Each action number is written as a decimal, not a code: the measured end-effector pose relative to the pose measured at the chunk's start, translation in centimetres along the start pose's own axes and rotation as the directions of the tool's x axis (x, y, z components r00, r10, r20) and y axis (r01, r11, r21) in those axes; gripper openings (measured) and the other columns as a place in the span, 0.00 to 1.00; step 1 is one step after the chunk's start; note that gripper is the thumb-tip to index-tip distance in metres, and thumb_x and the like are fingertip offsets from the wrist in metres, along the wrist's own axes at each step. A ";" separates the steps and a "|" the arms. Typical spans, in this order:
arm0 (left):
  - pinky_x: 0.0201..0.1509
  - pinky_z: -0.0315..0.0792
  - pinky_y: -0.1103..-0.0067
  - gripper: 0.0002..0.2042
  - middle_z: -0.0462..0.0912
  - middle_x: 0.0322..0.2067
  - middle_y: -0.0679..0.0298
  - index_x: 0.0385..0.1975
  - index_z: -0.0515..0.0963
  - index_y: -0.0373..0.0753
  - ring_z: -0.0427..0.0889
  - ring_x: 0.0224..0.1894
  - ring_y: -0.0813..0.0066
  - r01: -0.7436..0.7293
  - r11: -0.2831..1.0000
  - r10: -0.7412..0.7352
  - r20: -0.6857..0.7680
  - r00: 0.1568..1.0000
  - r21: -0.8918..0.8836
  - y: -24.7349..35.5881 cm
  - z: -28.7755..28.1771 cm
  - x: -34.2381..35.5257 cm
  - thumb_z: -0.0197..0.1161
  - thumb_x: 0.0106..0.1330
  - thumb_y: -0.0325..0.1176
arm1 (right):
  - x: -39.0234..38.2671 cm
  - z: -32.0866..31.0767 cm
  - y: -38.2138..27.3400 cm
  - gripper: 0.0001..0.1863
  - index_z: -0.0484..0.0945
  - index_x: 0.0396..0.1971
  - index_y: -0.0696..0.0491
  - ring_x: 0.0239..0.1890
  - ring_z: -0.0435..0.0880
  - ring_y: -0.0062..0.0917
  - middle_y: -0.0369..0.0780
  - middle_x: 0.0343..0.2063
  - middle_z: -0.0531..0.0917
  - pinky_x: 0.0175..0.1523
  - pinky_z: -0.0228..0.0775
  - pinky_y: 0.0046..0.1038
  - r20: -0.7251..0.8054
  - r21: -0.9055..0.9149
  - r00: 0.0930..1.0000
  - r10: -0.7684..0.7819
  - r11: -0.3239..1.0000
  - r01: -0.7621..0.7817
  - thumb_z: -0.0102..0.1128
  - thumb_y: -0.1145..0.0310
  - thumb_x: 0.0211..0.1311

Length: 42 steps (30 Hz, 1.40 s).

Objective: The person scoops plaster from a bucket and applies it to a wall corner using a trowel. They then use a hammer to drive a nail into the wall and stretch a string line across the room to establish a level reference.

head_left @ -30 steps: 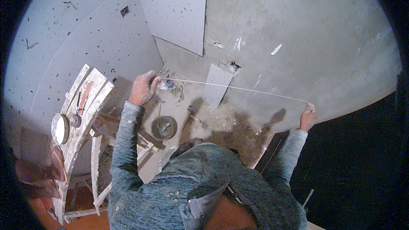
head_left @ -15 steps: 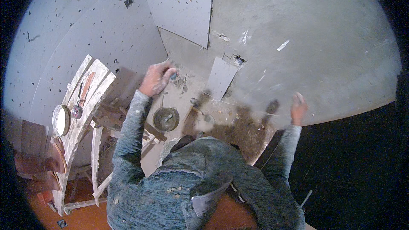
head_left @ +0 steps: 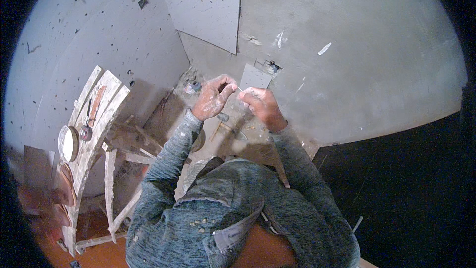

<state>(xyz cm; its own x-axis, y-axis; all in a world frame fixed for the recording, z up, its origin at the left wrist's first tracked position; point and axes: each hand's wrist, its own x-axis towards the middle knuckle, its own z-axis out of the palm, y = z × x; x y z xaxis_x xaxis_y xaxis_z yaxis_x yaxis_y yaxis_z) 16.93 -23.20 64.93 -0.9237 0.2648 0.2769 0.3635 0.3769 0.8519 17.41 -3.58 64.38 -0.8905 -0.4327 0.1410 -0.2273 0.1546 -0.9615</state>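
My left hand (head_left: 214, 97) and my right hand (head_left: 261, 106) are held close together in front of my chest, both dusted with grey plaster. A short length of thin white string (head_left: 239, 89) runs between their pinched fingertips. Both hands are closed on it. Below them lies a dirty floor corner where two grey plastered walls meet. A small tool with a wooden handle (head_left: 220, 124) lies on that floor, partly hidden by my arms.
A plaster-spattered wooden trestle (head_left: 91, 134) stands at my left, with a round pan (head_left: 68, 143) and a trowel (head_left: 88, 121) on top. A large pale tile (head_left: 208, 12) is fixed to the wall and a smaller one (head_left: 255, 77) leans below. A dark opening (head_left: 396, 178) lies to the right.
A second ago my hands were far apart with the string stretched taut along the wall. Both hands have since come together in the middle, leaving only a short bit of string between them.
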 end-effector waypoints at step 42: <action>0.31 0.68 0.58 0.15 0.77 0.25 0.45 0.42 0.74 0.37 0.76 0.28 0.42 -0.185 0.936 0.104 0.268 0.958 0.300 -3.9 5.8 -6.1 0.46 0.70 0.41 | -3.0 -1.7 -0.7 0.18 0.83 0.31 0.58 0.28 0.84 0.33 0.49 0.24 0.83 0.36 0.73 0.32 0.202 -0.465 0.956 0.212 0.880 -0.097 0.63 0.56 0.57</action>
<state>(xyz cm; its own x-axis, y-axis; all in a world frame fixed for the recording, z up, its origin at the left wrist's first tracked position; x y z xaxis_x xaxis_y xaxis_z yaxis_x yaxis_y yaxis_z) 21.85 -21.18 57.31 -0.8144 0.5309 0.2344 0.5477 0.5699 0.6125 19.60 -0.85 65.01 -0.8199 -0.5604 -0.1168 -0.2973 0.5912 -0.7497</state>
